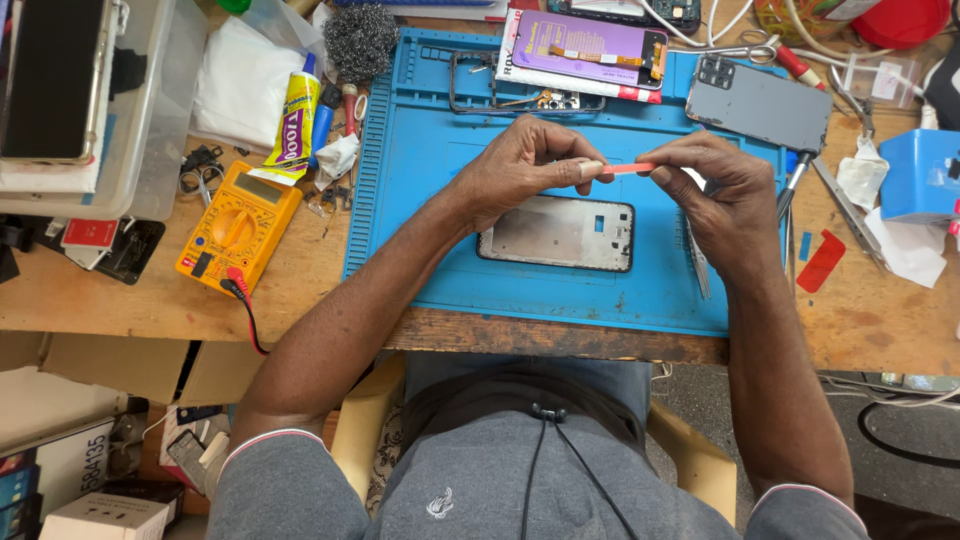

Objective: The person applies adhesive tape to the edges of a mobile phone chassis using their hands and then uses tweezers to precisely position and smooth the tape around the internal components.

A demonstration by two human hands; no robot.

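Observation:
A thin red adhesive strip [628, 169] is stretched between my two hands above a blue work mat [430, 200]. My left hand [525, 165] pinches its left end with thumb and forefinger. My right hand [715, 185] pinches the right end. Just below the hands, a phone frame [556, 234] lies flat on the mat, with a dark rim and a bare grey inside. Metal tweezers [698, 265] rest on the mat under my right wrist.
A yellow multimeter [238, 224] with a red lead and a glue tube [293, 125] sit left of the mat. A grey phone back cover [760, 103], a purple-backed screen part [585, 55], steel wool [360, 38] and a clear plastic bin [150, 110] crowd the wooden bench.

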